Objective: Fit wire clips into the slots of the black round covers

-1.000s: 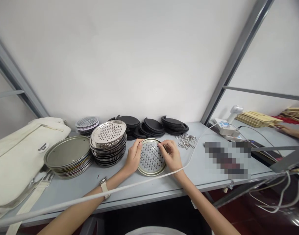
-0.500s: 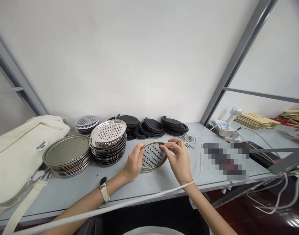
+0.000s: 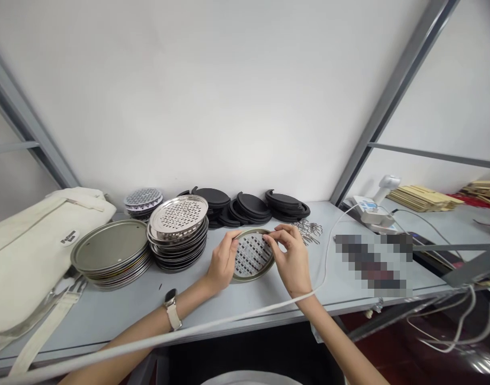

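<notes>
A round disc with an olive rim and a grey slotted face (image 3: 251, 255) is held tilted up just above the table. My left hand (image 3: 224, 262) grips its left edge, thumb and fingers closed on the rim. At the upper right, the thumb and fingertips of my right hand (image 3: 290, 256) pinch the rim; whether something small is between them I cannot tell. Several thin wire hooks (image 3: 309, 231) lie in a loose heap just beyond the right hand. Left of the left hand stands a stack of dark discs topped by a shiny perforated disc (image 3: 180, 215).
Olive round plates (image 3: 110, 247) are stacked at left beside a cream bag (image 3: 36, 262). Black round pieces (image 3: 251, 206) lie along the wall. A white cable (image 3: 229, 316) crosses in front of my forearms. Wooden slats (image 3: 423, 199) and a white device (image 3: 373, 211) sit at right.
The disc has been turned slightly more upright and shifted a little right, with both hands still on its rim. The co-worker's hand at far right has mostly slipped out of view.
</notes>
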The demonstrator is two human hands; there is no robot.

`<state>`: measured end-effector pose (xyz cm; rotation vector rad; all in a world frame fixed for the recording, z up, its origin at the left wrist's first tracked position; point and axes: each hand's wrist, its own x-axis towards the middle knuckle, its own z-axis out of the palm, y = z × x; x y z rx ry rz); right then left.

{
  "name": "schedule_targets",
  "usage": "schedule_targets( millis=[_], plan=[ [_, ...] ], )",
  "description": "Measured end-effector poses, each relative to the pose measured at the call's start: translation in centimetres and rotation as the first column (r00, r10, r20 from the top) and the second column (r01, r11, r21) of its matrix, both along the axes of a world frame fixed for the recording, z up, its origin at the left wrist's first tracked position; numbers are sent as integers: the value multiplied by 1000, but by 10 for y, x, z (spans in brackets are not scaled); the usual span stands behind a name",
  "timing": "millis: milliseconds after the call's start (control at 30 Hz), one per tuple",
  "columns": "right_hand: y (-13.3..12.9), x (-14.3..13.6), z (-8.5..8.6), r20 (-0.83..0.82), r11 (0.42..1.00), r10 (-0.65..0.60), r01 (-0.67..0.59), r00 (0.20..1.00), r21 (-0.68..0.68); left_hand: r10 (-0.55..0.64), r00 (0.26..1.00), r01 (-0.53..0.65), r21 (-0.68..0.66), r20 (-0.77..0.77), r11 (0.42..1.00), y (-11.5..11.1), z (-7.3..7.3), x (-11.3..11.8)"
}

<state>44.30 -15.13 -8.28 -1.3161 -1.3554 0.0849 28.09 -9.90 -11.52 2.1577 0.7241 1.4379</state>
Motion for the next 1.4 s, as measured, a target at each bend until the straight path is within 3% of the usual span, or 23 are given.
schedule_targets(
  millis=[200,367,433,600,900,1033,1100,1200,1300,1400],
  plan=[
    [13,11,-13,96,999,-16,12,995,38,-28,999,31,-188,19,982,2,4,5],
    [26,21,-30,-21,988,117,-118,993,-101,6,1000,1,-334,19,942,15,-9,5],
    [30,25,-35,-61,958,188,-197,980,-209,15,999,-2,-364,32,931,23,-16,4],
    [33,29,-40,40,875,373,-337,927,-348,24,999,-7,-429,34,903,35,-27,3],
    [39,35,-54,27,823,395,-340,918,-455,100,972,-174,-368,-211,914,37,-33,2],
    [42,37,-59,73,857,316,-252,946,-450,186,922,-279,-249,-339,927,32,-33,2],
    [42,38,-58,151,904,257,-182,954,-386,159,918,-239,-187,-364,953,27,-27,2],
    [41,40,-53,269,955,182,-104,946,-279,22,916,-61,-83,-401,995,18,-16,0],
    [41,45,-48,271,953,216,-143,938,-267,-138,837,153,-15,-530,988,11,-10,-1],
    [43,51,-45,259,956,222,-158,940,-246,-186,745,235,-9,-641,972,9,-11,-2]
  ],
)
